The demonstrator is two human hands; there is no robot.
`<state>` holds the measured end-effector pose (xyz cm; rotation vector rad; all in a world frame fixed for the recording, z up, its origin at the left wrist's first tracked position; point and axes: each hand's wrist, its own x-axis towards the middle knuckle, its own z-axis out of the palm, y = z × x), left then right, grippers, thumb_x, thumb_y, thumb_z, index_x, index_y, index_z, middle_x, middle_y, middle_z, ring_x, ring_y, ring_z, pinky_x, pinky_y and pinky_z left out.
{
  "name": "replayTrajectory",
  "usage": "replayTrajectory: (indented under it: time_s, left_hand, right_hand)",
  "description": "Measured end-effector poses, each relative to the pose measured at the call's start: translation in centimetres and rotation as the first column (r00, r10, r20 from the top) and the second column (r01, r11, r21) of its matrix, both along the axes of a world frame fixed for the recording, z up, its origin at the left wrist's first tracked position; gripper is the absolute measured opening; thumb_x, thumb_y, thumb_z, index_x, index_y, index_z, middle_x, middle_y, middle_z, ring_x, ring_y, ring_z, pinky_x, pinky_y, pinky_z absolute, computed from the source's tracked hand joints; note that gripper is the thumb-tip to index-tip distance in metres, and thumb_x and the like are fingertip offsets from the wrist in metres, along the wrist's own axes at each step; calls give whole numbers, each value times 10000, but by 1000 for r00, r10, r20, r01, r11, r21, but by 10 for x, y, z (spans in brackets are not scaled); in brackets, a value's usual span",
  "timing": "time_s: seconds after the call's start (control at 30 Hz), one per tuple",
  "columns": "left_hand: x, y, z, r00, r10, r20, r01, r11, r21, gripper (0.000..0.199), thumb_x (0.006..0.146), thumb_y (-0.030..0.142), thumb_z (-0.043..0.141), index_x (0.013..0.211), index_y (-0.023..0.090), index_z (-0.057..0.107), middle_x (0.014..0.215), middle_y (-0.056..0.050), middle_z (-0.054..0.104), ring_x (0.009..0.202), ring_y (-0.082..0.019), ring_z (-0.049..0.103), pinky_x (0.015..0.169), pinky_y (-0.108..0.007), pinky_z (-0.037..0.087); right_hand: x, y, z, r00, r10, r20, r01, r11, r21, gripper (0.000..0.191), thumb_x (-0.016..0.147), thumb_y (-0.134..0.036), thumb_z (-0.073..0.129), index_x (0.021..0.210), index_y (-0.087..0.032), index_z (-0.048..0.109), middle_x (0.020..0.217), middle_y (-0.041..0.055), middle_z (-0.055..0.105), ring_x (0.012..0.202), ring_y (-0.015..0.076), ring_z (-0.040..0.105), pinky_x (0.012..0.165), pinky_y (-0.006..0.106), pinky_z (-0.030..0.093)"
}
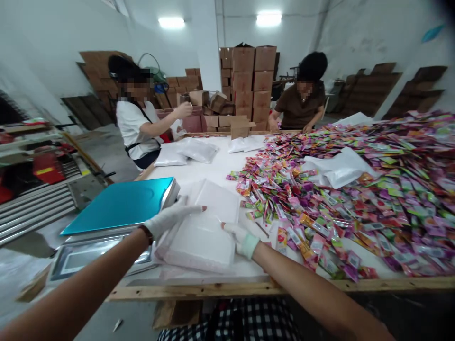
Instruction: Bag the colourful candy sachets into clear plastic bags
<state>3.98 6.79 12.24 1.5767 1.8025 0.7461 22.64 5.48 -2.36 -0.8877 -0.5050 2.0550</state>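
Observation:
A stack of clear plastic bags [202, 237] lies on the white table near its front edge. My left hand [174, 215], in a white glove with bare fingertips, grips the stack's left side, thumb on top. At the right side, my right hand [240, 237], gloved with a pale green cuff, holds the stack with its thumb on top; its other fingers are mostly hidden. Left of the bags is a scale with a blue plate [121, 203]. To the right spreads a large heap of small colourful packets [320, 213], with a white plastic bag [343, 168] on it.
Filled clear bags [199, 150] lie at the table's far left, beside a person in white [133, 118]. Another person in brown [300, 104] stands across the table. A small open carton [240, 127] sits at the far edge. A wooden rail [199, 291] borders the front.

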Motion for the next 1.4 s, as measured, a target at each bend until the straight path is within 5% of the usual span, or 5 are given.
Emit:
replayTrajectory:
  time_s: [0.23,0.43,0.7,1.17,1.4]
  left_hand:
    - [35,6,-15,523,-103,-846,404,904,140,675,851,379,568,1473,171,407,1591,-244,223,1478,-448,123,1077,-766,-21]
    - [56,-27,-74,353,-170,-920,522,852,43,567,854,450,560,1363,202,549,1522,-238,370,1456,-422,214,1093,-750,-17]
    - [105,15,-74,404,-184,-896,469,883,31,744,772,605,600,1389,200,507,1538,-259,317,1441,-471,173,1025,-815,34]
    - [245,38,-114,760,-300,-577,409,910,64,706,811,605,541,1424,277,416,1455,-184,390,1379,-436,297,1043,-690,276]
    - [229,4,-116,610,-611,-504,760,632,154,632,804,368,620,1410,271,470,1435,-105,442,1325,-322,421,1127,-483,338]
  right_hand:
    - [-34,28,19,978,156,141,-172,980,104,491,671,-369,780,1086,-205,576,898,38,715,883,263,686,824,487,558]
    - [138,-19,25,735,-172,656,-266,817,512,368,776,-337,662,1102,-167,650,1131,112,661,1132,272,593,1054,492,431]
    - [328,-26,-11,-560,-493,666,-584,805,105,661,862,-545,547,1453,-262,464,1545,156,344,1422,417,238,1068,664,238]
    - [274,11,0,-524,-617,587,-671,723,162,649,877,-587,482,1447,-279,456,1566,183,272,1397,436,244,1047,660,221]
    - [368,23,7,-662,-517,543,-603,797,24,512,927,-455,469,1395,-259,534,1483,192,406,1352,397,350,1059,676,214]
